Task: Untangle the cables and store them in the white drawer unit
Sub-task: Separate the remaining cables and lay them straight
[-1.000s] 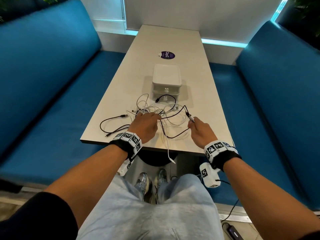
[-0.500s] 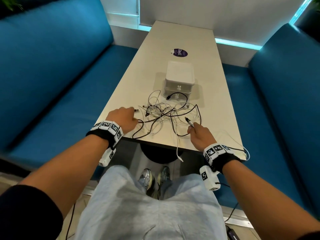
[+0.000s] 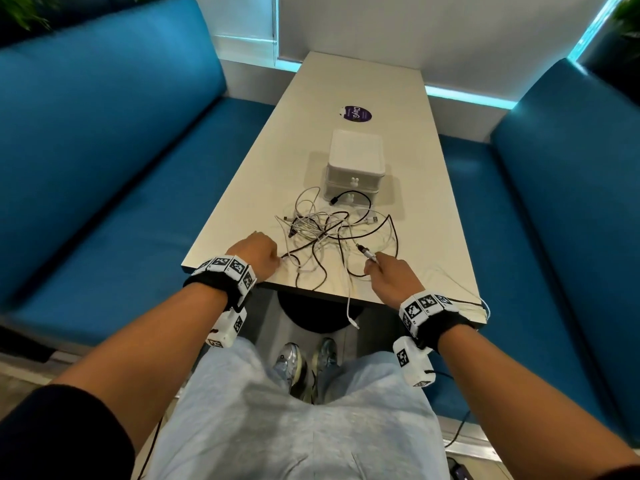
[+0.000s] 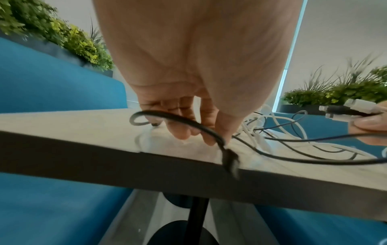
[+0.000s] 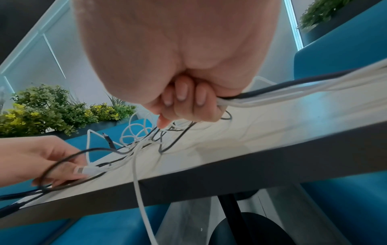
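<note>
Cables (image 3: 332,233): tangled black and white heap, laid on table (image 3: 346,81) just before drawer unit (image 3: 355,168).
Drawer unit: both drawers closed.
Right hand (image 3: 389,277): fisted around cable ends, plugs protruding.
Left hand (image 3: 256,256): fingers curled, black cable pinched near table edge.

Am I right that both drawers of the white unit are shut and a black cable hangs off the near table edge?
Nearly: the drawers of the white drawer unit are shut, but the cable hanging off the table edge is the white cable, as the head view shows.
</note>
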